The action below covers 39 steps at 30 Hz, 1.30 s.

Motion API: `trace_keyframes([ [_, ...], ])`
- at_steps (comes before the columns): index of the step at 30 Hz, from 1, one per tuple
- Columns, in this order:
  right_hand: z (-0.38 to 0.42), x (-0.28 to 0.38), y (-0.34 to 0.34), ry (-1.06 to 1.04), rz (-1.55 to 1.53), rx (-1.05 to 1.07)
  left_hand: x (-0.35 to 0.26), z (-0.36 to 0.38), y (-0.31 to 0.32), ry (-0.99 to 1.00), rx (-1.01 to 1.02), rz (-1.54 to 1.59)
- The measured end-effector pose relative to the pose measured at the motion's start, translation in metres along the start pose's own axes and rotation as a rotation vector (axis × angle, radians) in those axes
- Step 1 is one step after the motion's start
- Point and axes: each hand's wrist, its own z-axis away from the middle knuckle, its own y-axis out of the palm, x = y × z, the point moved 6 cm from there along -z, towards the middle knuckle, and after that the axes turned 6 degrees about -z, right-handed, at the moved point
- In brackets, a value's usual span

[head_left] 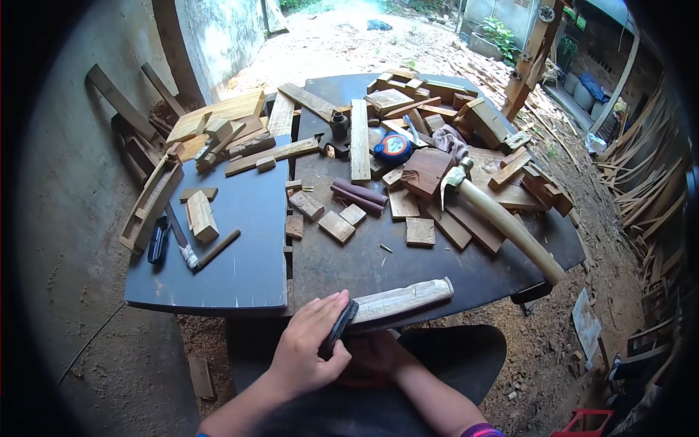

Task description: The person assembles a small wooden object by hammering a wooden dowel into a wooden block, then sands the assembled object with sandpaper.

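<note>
My left hand (309, 346) is closed round a flat black block (341, 328), thumb on the near side and fingers along the top. The block rests against the near end of a pale, roughly shaped length of wood (404, 297), which lies along the table's front edge. Below that edge, in shadow, is my right hand (371, 355); its fingers are hidden, so I cannot see what they hold. Beyond the wood, a hammer (502, 218) with a wooden handle lies at the right, near a blue and orange tape measure (393, 147).
Wood offcuts (336, 227) and two dark red rolls (360, 195) lie on the dark table (328, 269). At left are a wooden plane-like frame (151, 204), a brush-like tool (191, 256) and a black-handled tool (158, 239). A wall (95, 211) borders the left side.
</note>
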Motion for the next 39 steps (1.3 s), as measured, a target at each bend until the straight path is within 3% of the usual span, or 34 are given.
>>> trace_keyframes([
  [3, -0.005, -0.007, -0.008, 0.157, -0.121, 0.148, 0.009, -0.004, -0.007, 0.079, 0.146, 0.033],
  [5, -0.010, -0.010, -0.002, 0.202, -0.126, 0.377, 0.007, -0.009, -0.012, 0.086, 0.199, 0.021],
  [8, -0.011, -0.015, -0.011, 0.232, -0.163, 0.276, 0.008, -0.014, -0.014, 0.109, 0.281, 0.024],
  [17, -0.029, -0.007, -0.025, 0.288, -0.077, 0.342, 0.017, -0.021, -0.011, 0.150, 0.276, 0.185],
  [24, -0.038, -0.015, -0.019, 0.205, 0.125, 0.396, 0.019, -0.016, -0.010, 0.208, 0.260, 0.197],
  [28, -0.029, 0.021, -0.025, -0.004, 0.241, 0.353, 0.021, -0.015, -0.004, 0.236, 0.207, 0.236],
  [34, -0.044, -0.009, -0.045, -0.233, 0.318, 0.314, 0.024, -0.011, -0.006, 0.092, 0.176, 0.121],
  [39, -0.010, -0.003, -0.005, -0.224, 0.451, 0.334, 0.023, -0.010, -0.006, 0.058, 0.166, 0.154],
])
